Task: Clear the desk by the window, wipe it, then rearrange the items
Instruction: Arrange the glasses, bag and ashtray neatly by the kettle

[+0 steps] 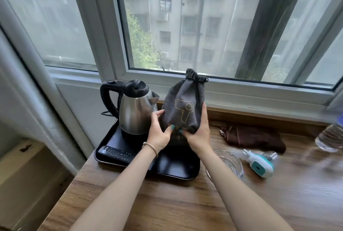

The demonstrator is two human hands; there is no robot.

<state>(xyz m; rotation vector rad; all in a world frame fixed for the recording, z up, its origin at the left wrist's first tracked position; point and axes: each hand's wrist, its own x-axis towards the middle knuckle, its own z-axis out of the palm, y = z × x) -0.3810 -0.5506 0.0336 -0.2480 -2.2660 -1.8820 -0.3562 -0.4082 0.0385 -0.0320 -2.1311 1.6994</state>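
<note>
1. Grip now: I've got both hands on the grey drawstring bag (182, 108) w/ the hairdryer print. Left hand (159, 134) wraps its left side, thumb across the front; right hand (199, 130) cups the right side & bottom corner, fingers up along the flank. The bag is upright, at the back right of the black tray (178, 167), just beside the kettle (136, 108). Can't tell if its base is resting on the tray or slightly off it, as my hands cover it.

2. Risk: kettle knock. My left fingers are touching or nearly touching the steel body. If I swing the bag leftward I'd guess the kettle rocks on its base; the spout faces the bag, so any water inside goes on the cloth.

3. Risk: slip. The bag is soft & prob. holds sth heavy and lumpy. I'm squeezing the sides, not the cinched neck, so contents could shift & the bag sag out.

4. Risk: landing zone. The glass ashtray (226, 162) and plug-in device (261, 165) sit near on the right side of the desk (167, 203); the brown cloth (254, 138) is behind them. A low sweep right could clip the glass.

5. The water bottle (332, 134) at far right is blurred; I'd stay well clear.
</note>
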